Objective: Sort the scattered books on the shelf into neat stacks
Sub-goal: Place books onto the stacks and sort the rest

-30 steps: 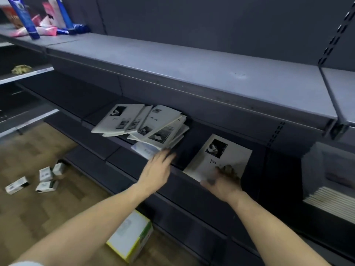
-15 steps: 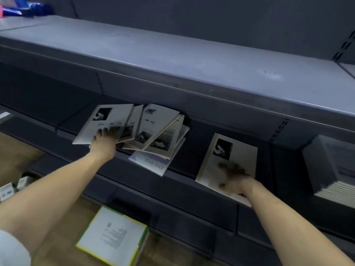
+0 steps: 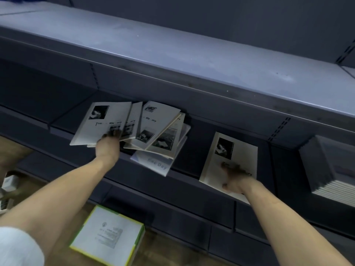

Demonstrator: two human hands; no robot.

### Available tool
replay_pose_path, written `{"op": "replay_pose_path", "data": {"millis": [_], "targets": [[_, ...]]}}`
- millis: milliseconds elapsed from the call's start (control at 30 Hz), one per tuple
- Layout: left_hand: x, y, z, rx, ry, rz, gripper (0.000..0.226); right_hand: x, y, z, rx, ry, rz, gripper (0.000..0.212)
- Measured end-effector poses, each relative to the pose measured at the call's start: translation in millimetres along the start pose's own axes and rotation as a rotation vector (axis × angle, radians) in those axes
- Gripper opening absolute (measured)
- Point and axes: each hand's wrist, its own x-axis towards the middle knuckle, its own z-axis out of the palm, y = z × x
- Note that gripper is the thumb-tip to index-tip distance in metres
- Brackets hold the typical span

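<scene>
The books (image 3: 123,125) I touch are white with small black-and-white pictures and black words. One book under them (image 3: 155,164) is pale blue with grey letters. The book by itself (image 3: 233,150) is white with a dark picture too. The shelf (image 3: 172,54) is dark grey-blue. The box (image 3: 107,235) on the brown wood floor (image 3: 17,150) is white with yellow-green edges. My sleeve (image 3: 17,246) is white.

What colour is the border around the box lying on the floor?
Yellow-green, framing the box's white top; clearest in the head view.
</scene>
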Motion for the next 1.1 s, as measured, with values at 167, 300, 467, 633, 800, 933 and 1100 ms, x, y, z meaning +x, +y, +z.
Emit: {"op": "replay_pose_path", "data": {"millis": [167, 300, 467, 633, 800, 933, 1100], "targets": [[-7.2, 4.2, -13.6, 0.055, -0.04, -0.053, 0.03, 2.9, 1.7, 3.2, 0.004, 0.012, 0.006, 0.087], [-13.3, 6.8, -23.1, 0.012, -0.026, -0.065, 0.028, 4.1, 2.6, 1.9, 0.028, -0.007, 0.0, 0.087], [-16.6, 1.4, -21.6, -0.061, 0.073, 0.039, 0.054, 3.5, 2.2, 0.2, 0.03, -0.011, 0.005, 0.086], [-20.8, 11.3, -15.9, -0.207, 0.185, 0.087, 0.06, -0.5, 0.9, 1.1, 0.091, -0.003, 0.007, 0.08], [-25.1, 27.4, -18.8, -0.21, 0.23, 0.095, 0.066, 0.8, 3.0, 2.8, 0.101, 0.006, 0.02, 0.082], [-27.3, 29.9, -25.3, -0.215, 0.198, 0.085, 0.061, 1.6, 2.6, 3.2, 0.094, -0.002, 0.012, 0.078], [-31.7, 31.0, -26.9, -0.23, 0.195, 0.071, 0.063, 2.3, 3.6, 3.5, 0.013, 0.009, 0.018, 0.077]]}}
